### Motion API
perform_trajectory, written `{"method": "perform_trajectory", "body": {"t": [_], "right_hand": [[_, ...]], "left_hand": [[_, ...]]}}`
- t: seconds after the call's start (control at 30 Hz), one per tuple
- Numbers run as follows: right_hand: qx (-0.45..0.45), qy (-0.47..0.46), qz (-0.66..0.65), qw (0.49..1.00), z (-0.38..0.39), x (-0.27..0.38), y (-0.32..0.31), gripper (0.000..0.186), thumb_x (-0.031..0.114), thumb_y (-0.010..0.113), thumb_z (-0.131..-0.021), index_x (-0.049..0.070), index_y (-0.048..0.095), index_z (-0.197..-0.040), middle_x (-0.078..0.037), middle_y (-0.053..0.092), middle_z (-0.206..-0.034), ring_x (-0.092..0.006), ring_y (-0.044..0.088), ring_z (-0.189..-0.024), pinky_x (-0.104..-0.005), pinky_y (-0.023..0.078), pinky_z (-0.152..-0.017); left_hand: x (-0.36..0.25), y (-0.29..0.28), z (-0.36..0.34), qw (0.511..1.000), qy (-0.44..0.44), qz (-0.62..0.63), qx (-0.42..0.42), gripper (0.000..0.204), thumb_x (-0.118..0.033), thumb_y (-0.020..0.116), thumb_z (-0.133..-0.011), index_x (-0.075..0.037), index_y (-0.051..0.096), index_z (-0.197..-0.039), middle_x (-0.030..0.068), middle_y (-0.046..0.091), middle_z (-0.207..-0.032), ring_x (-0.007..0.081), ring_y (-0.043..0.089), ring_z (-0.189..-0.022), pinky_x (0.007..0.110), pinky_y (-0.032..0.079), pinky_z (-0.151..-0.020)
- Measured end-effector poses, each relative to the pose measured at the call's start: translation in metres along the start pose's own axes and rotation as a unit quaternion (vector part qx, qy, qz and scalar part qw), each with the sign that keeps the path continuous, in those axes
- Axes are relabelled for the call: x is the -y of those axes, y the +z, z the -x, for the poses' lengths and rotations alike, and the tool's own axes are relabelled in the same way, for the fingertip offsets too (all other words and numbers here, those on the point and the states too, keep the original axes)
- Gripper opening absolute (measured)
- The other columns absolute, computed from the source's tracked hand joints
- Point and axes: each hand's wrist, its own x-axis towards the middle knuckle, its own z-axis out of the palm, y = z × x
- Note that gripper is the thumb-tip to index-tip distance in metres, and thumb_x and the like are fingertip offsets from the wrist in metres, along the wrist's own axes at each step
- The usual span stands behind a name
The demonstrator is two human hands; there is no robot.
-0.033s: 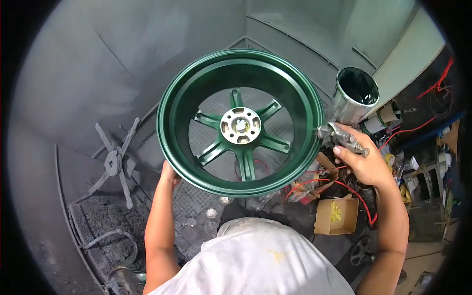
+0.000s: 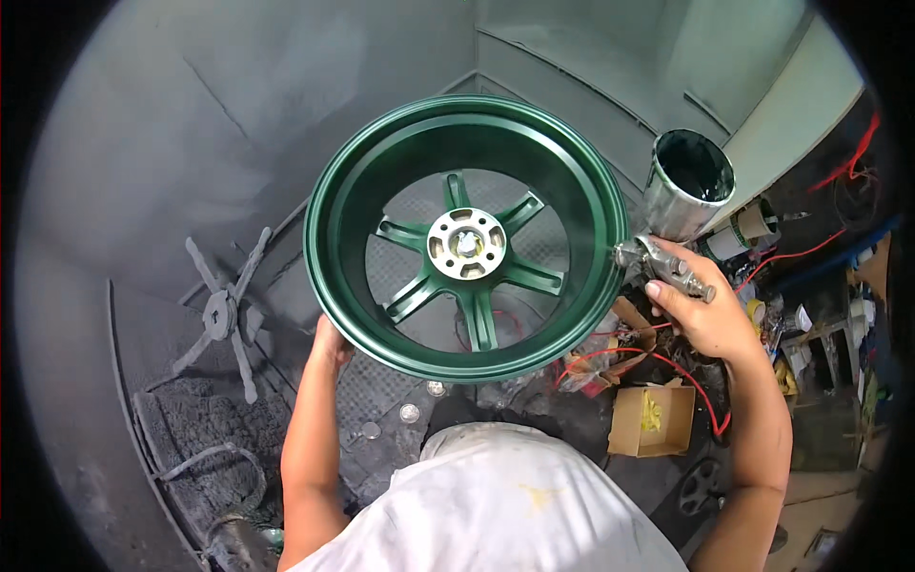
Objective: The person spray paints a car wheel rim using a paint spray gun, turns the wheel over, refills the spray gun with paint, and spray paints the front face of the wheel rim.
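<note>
A green wheel rim [image 2: 477, 319] faces me, its deep barrel and spokes coated green. Around a bolt at its centre, the hub face [image 2: 440, 244] is bare silver metal. My left hand [image 2: 330, 340] reaches under the rim's lower left edge, its fingers hidden behind it. Wrapped round a metal spray gun [image 2: 667, 271], my right hand [image 2: 717, 315] is closed at the right side of the rim. The gun's nozzle points left at the rim's inner wall, close to the edge. An open metal cup [image 2: 670, 212] with dark green paint inside sits on the gun.
Grey booth walls [image 2: 267, 86] curve round the left and back. A grey-coated stand with several arms [image 2: 219, 315] is at the left. Red hose [image 2: 701, 386] loops past an open cardboard box [image 2: 631, 429] at the lower right. Cluttered shelves [image 2: 824, 357] line the right side.
</note>
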Motion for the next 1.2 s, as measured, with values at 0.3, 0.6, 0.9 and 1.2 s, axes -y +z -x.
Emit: {"method": "perform_trajectory", "body": {"t": [0.3, 0.6, 0.9, 1.2], "right_hand": [[0.059, 0.012, 0.013, 0.998, 0.002, -0.003, -0.012, 0.048, 0.014, 0.07, -0.095, -0.002, 0.062, -0.139, -0.009, 0.074, -0.114, -0.0134, 0.064, -0.1, -0.0297, 0.052, -0.091], [0.104, -0.012, 0.025, 0.994, 0.011, 0.014, -0.008, 0.047, 0.011, 0.069, -0.095, -0.005, 0.061, -0.138, -0.012, 0.074, -0.116, -0.0138, 0.066, -0.1, -0.031, 0.053, -0.093], [0.119, 0.05, -0.001, 0.992, 0.003, 0.008, -0.022, 0.053, 0.017, 0.07, -0.097, 0.0, 0.057, -0.145, -0.005, 0.072, -0.107, -0.0097, 0.063, -0.089, -0.0258, 0.052, -0.078], [0.042, -0.018, 0.035, 0.998, -0.023, -0.011, -0.022, 0.05, 0.014, 0.069, -0.095, -0.002, 0.059, -0.141, -0.001, 0.065, -0.089, -0.0084, 0.058, -0.071, -0.026, 0.05, -0.067]], "left_hand": [[0.095, 0.081, 0.131, 0.992, -0.009, 0.112, -0.056, 0.015, -0.024, 0.058, -0.1, -0.013, 0.066, -0.094, -0.0037, 0.055, -0.076, 0.0119, 0.055, -0.078, 0.033, 0.046, -0.074], [0.161, 0.117, 0.167, 0.985, -0.132, 0.032, 0.109, 0.029, -0.007, 0.063, -0.093, -0.002, 0.06, -0.121, 0.0097, 0.065, -0.114, 0.0233, 0.063, -0.098, 0.041, 0.054, -0.091], [0.064, 0.045, 0.079, 0.998, 0.032, 0.03, -0.033, 0.033, -0.031, 0.054, -0.104, -0.003, 0.069, -0.113, 0.0077, 0.073, -0.104, 0.0218, 0.069, -0.099, 0.04, 0.052, -0.093], [0.145, 0.122, 0.173, 0.991, -0.103, 0.051, 0.067, 0.032, -0.002, 0.062, -0.089, -0.002, 0.063, -0.121, 0.0106, 0.069, -0.113, 0.0268, 0.067, -0.108, 0.047, 0.056, -0.096]]}}
